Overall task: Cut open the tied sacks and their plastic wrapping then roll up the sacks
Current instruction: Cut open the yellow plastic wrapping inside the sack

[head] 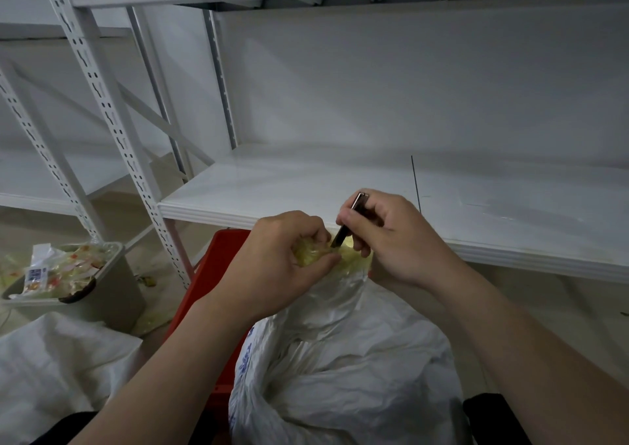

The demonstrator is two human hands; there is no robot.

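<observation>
White metal shelving [340,186] with slotted uprights [103,100] fills the dim room; a pale floor [27,226] lies below, and a grey bin [119,294] stands left

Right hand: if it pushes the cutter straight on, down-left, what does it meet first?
Probably the yellow plastic tie at the cutter's tip, which the left hand pinches; its fingertips lie just beyond.

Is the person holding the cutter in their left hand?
No, the right hand grips the cutter, while the left hand pinches the yellow wrapping at the neck of the white sack.

White shelving [340,186], red crate [211,274], grey bin of wrappers [115,294]
</observation>
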